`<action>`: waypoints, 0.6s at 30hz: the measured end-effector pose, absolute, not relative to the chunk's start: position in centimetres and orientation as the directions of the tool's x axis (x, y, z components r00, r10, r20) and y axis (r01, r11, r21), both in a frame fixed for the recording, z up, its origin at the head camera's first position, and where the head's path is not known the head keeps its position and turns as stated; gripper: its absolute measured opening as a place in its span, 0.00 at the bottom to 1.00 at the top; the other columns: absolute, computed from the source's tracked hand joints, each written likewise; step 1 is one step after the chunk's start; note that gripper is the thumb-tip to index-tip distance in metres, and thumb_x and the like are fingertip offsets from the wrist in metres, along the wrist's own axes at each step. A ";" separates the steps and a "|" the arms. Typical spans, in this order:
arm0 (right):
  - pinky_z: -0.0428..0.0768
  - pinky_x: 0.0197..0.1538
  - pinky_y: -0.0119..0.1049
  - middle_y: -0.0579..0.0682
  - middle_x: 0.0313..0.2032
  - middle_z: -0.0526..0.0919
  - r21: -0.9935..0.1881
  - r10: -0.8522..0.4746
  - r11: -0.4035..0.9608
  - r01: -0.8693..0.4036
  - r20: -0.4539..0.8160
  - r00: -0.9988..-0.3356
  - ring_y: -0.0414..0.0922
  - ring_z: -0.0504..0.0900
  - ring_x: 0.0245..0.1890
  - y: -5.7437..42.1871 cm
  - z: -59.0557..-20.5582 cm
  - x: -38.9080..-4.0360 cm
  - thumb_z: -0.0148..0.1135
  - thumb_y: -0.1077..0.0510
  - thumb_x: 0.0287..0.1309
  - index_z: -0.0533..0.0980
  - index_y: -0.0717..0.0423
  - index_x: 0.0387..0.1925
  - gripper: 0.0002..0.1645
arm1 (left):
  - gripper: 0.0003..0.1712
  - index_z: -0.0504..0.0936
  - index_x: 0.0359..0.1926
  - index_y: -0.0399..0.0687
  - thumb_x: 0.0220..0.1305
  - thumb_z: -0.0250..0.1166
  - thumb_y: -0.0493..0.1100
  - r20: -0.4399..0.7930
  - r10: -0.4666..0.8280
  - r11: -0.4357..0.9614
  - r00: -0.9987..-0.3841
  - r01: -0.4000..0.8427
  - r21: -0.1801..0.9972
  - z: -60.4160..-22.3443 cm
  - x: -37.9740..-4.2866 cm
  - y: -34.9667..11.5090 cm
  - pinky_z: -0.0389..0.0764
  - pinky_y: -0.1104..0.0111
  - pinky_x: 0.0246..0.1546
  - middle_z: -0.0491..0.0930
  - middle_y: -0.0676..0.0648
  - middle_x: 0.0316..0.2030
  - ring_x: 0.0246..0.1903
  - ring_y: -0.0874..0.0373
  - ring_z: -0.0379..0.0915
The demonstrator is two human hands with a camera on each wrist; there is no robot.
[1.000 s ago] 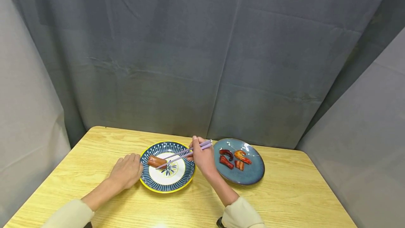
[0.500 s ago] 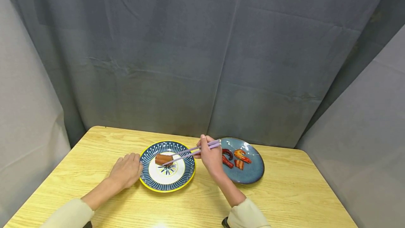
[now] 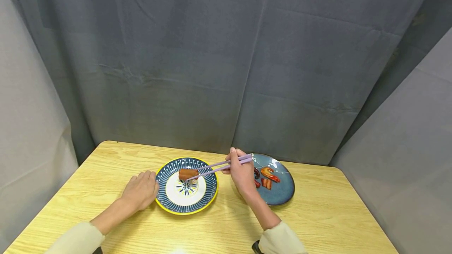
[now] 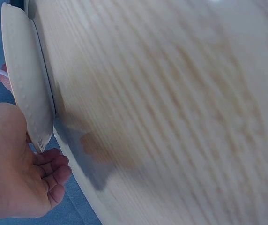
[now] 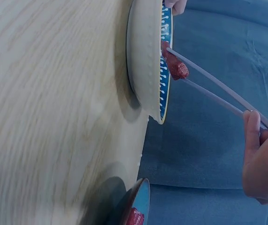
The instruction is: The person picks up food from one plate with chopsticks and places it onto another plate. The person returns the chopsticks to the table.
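Note:
My right hand (image 3: 242, 172) holds a pair of lilac chopsticks (image 3: 224, 165), with their tips out over the patterned plate. Between those tips sits a brown, blocky piece of food (image 3: 188, 174), reddish and rough at its end in the right wrist view, overlapping the plate's upper middle. Blue-and-white with a yellow rim, the plate (image 3: 187, 209) stands at the middle of the table. At its left edge my left hand (image 3: 140, 190) grips the rim; the left wrist view shows the curled fingers (image 4: 54, 171) right at the rim, the thumb hidden.
Right of the patterned plate lies a blue-grey plate (image 3: 282, 195), partly behind my right hand. It bears several pieces of food, among them a shrimp-like orange one (image 3: 270, 174) and a striped one (image 3: 266, 184). Grey curtains (image 3: 176, 69) stand behind the wooden table (image 3: 318, 214).
My right hand has moved right and slightly away, drawing the brown food piece with the chopsticks from the plate's left side toward its upper middle. The left hand has stayed at the rim.

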State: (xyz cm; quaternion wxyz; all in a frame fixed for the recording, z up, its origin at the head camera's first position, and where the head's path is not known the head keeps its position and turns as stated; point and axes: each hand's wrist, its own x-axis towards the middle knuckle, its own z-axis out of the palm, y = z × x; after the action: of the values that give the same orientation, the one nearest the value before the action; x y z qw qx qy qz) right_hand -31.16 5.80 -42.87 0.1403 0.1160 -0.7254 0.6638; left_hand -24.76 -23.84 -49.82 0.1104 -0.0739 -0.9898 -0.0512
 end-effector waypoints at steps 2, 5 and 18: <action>0.83 0.25 0.39 0.65 0.23 0.77 -0.928 0.021 0.089 -0.361 0.364 -0.931 0.58 0.86 0.24 6.1 -42.7 -31.2 0.52 0.53 0.75 0.76 0.69 0.26 0.25 | 0.10 0.71 0.37 0.37 0.71 0.50 0.41 0.226 0.133 0.984 -0.965 0.155 0.083 -49.9 -24.8 -23.9 0.68 0.57 0.32 0.66 0.45 0.29 0.33 0.48 0.67; 0.83 0.24 0.38 0.69 0.24 0.77 -0.926 0.034 0.083 -0.369 0.373 -0.927 0.59 0.86 0.24 6.5 -42.4 -31.2 0.51 0.54 0.75 0.76 0.68 0.26 0.24 | 0.11 0.71 0.38 0.36 0.71 0.50 0.41 0.227 0.132 0.985 -0.965 0.154 0.080 -49.9 -24.8 -23.9 0.69 0.57 0.33 0.67 0.45 0.30 0.34 0.48 0.68; 0.83 0.25 0.40 0.59 0.19 0.78 -0.923 0.074 0.067 -0.378 0.383 -0.921 0.52 0.86 0.22 8.8 -41.7 -31.8 0.49 0.55 0.75 0.73 0.73 0.26 0.26 | 0.11 0.72 0.40 0.35 0.71 0.51 0.42 0.219 0.130 0.984 -0.967 0.152 0.089 -50.0 -24.8 -24.0 0.69 0.56 0.34 0.69 0.44 0.31 0.35 0.47 0.69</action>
State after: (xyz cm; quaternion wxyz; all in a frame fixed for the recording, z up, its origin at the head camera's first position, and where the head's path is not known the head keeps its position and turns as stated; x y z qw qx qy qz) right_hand -31.80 8.77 -41.68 0.1679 0.1069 -0.7109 0.6745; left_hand -24.82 -24.02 -49.96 0.1070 -0.0711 -0.9903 -0.0527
